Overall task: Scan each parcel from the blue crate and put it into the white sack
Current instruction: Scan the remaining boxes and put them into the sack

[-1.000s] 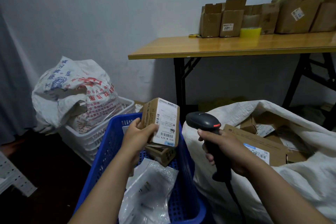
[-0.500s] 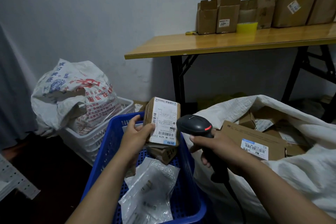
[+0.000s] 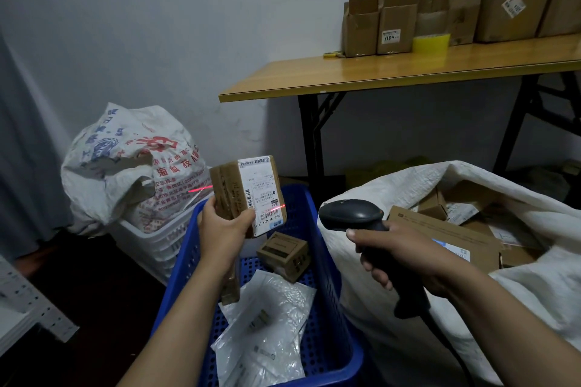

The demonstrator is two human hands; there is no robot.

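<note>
Parcel [image 3: 248, 195]: lifted over crate [image 3: 327, 276], label turned toward scanner. From left: stray red light on printed bag [image 3: 125, 166], then red beam [image 3: 278, 207] crossing label on a slant, seemingly just above main barcode; risks a missed or partial read unless levelled. Gripped at lower left corner by left hand [image 3: 221, 226], thumb on front, fingers curled behind; could tip or slip back onto small box [image 3: 283, 251] and poly bags [image 3: 267, 308] below if loosened mid-scan. Farther right, scanner [image 3: 349, 214] clasped round its handle by right hand [image 3: 396, 248], forefinger near trigger; may drift off label with any wrist wobble. Rightmost, sack [image 3: 534, 292] gaping, boxes inside, well apart from parcel; easy to drop in unread if no read confirmed.
</note>
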